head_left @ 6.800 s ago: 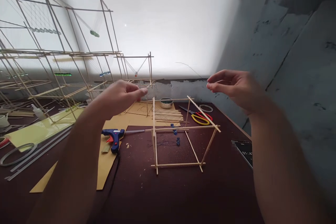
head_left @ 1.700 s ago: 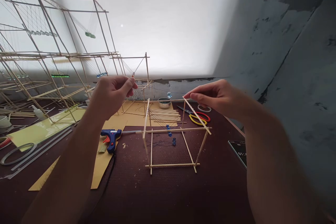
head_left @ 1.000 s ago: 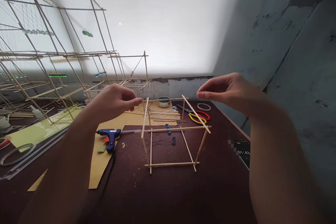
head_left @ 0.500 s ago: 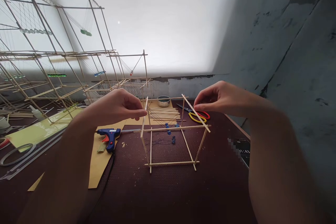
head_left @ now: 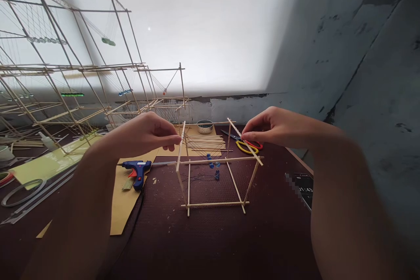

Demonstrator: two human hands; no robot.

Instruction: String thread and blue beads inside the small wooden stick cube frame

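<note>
A small open box frame of thin wooden sticks (head_left: 215, 204) stands on the dark table, with blue glass marbles (head_left: 217, 175) among dark threads within its outline. My left hand (head_left: 154, 133) pinches at the frame's upper left stick, fingertips against it. At the upper right stick, my right hand (head_left: 267, 129) is also in a pinch, thumb and index finger together. Whitish glue blobs show along both upper sticks near the fingertips. Whether either pinch holds the stick itself or a fine thread cannot be made out.
A blue glue gun (head_left: 139, 173) lies on cardboard (head_left: 123, 218) to the left. Behind the frame are loose sticks (head_left: 208, 142), a round bowl (head_left: 205, 127) and red-and-yellow scissors (head_left: 247, 146). A phone (head_left: 302, 188) lies right. Large stick structures (head_left: 70, 68) with hanging marbles fill the left back.
My right hand has dipped slightly, its fingertips coming onto the upper right stick. My left hand has barely shifted. The small frame stays in place.
</note>
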